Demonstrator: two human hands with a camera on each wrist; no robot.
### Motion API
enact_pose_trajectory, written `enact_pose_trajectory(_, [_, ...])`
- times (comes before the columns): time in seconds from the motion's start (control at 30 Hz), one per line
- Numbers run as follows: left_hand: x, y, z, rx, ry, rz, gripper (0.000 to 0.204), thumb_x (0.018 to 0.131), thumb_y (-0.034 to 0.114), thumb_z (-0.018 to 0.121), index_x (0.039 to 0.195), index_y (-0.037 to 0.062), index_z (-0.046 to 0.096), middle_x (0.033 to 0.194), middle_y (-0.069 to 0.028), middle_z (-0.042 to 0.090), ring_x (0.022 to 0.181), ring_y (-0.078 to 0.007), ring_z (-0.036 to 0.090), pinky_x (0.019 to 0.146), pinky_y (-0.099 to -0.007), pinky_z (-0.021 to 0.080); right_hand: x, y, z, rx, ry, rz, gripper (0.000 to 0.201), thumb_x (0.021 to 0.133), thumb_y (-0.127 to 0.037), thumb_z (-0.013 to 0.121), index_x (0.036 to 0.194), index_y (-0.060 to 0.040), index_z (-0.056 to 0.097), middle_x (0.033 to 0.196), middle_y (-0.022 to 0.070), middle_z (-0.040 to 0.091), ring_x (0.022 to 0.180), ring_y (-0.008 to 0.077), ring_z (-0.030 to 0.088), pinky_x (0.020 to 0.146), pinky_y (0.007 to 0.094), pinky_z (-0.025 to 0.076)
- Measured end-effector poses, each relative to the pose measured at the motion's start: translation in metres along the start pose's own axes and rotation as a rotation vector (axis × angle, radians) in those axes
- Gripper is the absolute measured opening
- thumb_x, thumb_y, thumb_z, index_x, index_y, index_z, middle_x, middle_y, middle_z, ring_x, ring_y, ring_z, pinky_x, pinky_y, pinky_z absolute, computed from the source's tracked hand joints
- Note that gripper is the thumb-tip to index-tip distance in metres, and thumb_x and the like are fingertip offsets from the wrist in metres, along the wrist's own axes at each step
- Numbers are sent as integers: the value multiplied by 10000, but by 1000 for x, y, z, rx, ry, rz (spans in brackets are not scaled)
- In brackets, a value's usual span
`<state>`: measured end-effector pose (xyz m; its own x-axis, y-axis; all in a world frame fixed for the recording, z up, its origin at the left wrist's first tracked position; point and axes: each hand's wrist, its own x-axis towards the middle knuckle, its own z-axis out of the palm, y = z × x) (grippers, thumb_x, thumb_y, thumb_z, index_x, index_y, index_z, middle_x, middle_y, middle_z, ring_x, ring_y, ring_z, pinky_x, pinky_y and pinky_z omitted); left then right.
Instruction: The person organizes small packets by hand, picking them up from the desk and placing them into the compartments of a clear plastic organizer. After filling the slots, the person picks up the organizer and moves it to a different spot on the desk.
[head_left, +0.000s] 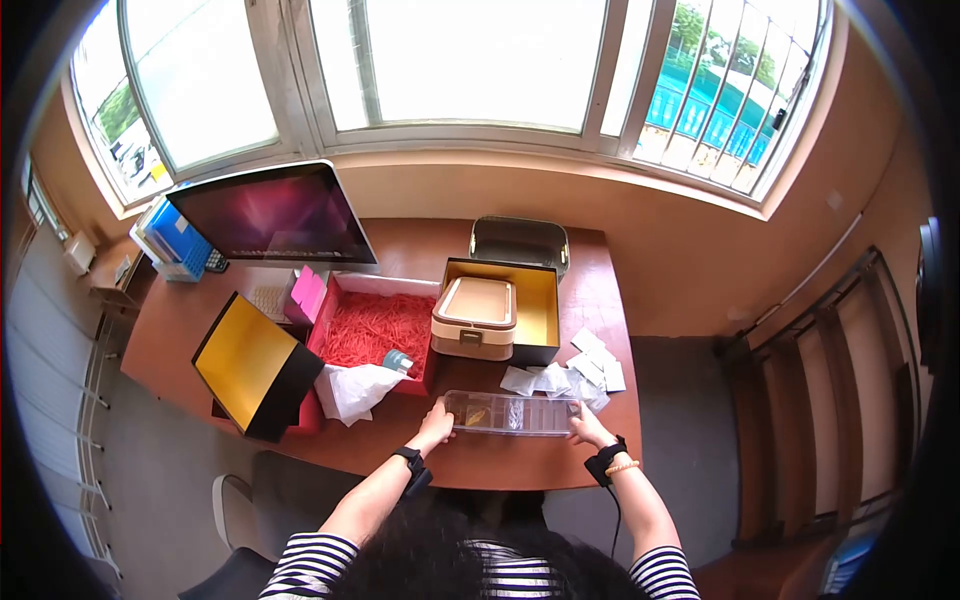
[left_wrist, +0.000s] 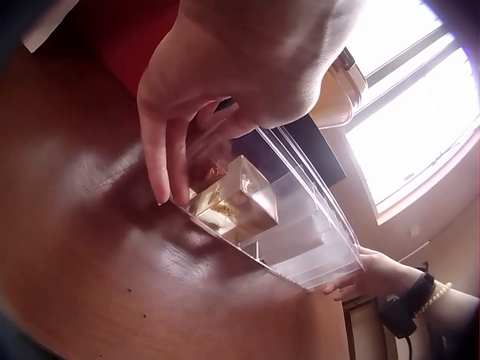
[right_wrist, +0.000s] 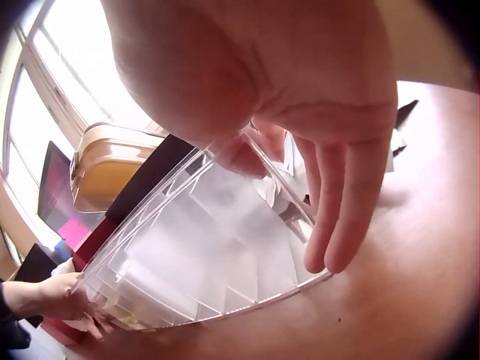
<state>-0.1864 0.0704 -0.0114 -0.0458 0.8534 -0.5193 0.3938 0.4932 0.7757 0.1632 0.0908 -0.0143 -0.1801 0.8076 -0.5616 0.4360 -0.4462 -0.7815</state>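
A clear plastic compartment box with a lid is held level between both hands, close over the front of the desk. My left hand grips its left end, thumb on top and fingers down the side. At the opposite end my right hand grips it in the same way. Small gold-coloured pieces show in compartments near the left hand. Small whitish pieces lie in a middle compartment. Small white packets are spread on the desk just behind the right hand.
Behind the box stand a beige lunch box on a black box with yellow lining, and a red box of shredded paper. Another yellow-lined black box leans at left. A monitor and a dark container stand farther back.
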Motion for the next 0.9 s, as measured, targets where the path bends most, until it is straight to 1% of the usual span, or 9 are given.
enact_pose_trajectory(0.07, [-2,-2,-5,26,-22,19,546,771,70,342,1309,104,258,1080,-185,546,611,-235,631,440,-317,509,-7,2,7,4,5,-2,523,796,-76,362,1302,-81,228,748,139,551,569,171,571,455,274,470])
enact_pose_trajectory(0.1, [-4,-2,-7,31,-28,18,546,771,70,342,1309,104,258,1080,-185,546,611,-235,631,440,-317,509,-11,1,12,-3,12,1,515,799,-64,364,1294,-90,223,814,143,536,593,179,575,458,290,478])
enact_pose_trajectory(0.13, [-6,-4,-8,14,-1,33,492,780,79,344,1270,97,301,1009,-179,573,607,-225,630,450,-320,508,-17,2,18,-8,16,9,508,802,-53,365,1287,-99,218,880,147,521,618,186,579,462,306,485])
enact_pose_trajectory(0.17, [-10,-8,-8,-1,23,41,441,790,88,345,1231,90,343,939,-173,599,602,-215,628,460,-322,508,-19,4,19,-31,-9,-12,507,804,-57,358,1287,-89,210,865,154,530,616,191,577,472,309,486])
enact_pose_trajectory(0.4, [-27,-29,-12,-51,78,10,457,786,51,333,1241,88,336,930,-172,599,562,-202,619,433,-301,497,-32,-3,30,-52,-87,-32,531,799,-73,345,1304,-85,180,838,163,535,626,195,570,487,304,480])
enact_pose_trajectory(0.67, [-30,-35,-6,-38,158,5,445,791,54,331,1235,82,356,940,-165,601,546,-205,622,437,-295,498,-27,-5,27,-90,-117,-44,614,743,-81,453,1303,-102,203,859,125,526,646,162,557,514,295,483])
enact_pose_trajectory(0.8, [-33,-29,-4,-58,170,-10,445,793,59,334,1237,80,353,945,-165,602,538,-209,621,426,-293,491,-13,-8,22,-151,-95,-82,538,782,-87,378,1295,-98,220,741,97,535,618,160,560,491,277,464])
enact_pose_trajectory(0.87, [-33,-25,-3,-61,188,-31,450,789,56,331,1238,78,351,945,-166,601,538,-211,621,420,-292,486,-2,-10,20,-172,-78,-117,466,816,-113,362,1268,-83,256,727,117,553,606,160,566,486,275,456])
enact_pose_trajectory(0.9, [-33,-24,-2,-67,212,-9,455,787,56,329,1240,77,348,953,-170,598,538,-211,621,419,-292,485,2,-15,21,-323,-2,-165,428,829,-189,388,1231,-71,303,826,170,572,714,251,580,591,350,464])
